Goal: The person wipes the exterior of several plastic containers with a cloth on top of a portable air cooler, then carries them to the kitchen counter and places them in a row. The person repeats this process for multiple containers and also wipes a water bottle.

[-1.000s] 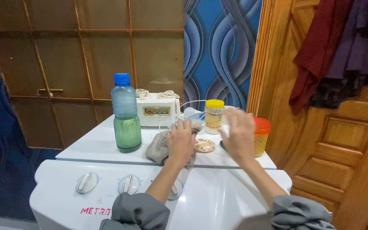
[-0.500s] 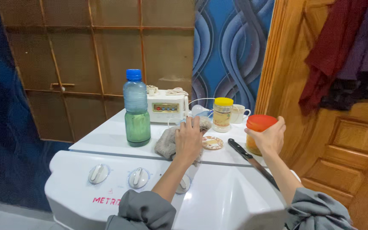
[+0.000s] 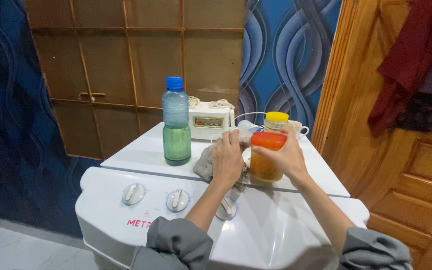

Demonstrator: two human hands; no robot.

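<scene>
Between the hands, a saucer (image 3: 247, 156) seems hidden; left hand (image 3: 227, 160) presses flat on a grey cloth (image 3: 206, 164), right hand (image 3: 287, 156) grips an orange-lidded jar (image 3: 267, 157). Left of them stands a blue-capped bottle (image 3: 176, 122); behind, a yellow-lidded jar (image 3: 276, 120).

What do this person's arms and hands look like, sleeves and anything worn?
Both hands, left hand and right hand, are bare: no gloves, and no rings or watch visible. Grey sleeves are pushed up near the elbows, leaving the forearms uncovered.

Two bare forearms, left hand (image 3: 227, 161) and right hand (image 3: 287, 159) without rings as far as visible, loose grey sleeves bunched near the elbows, soft creased fabric
</scene>
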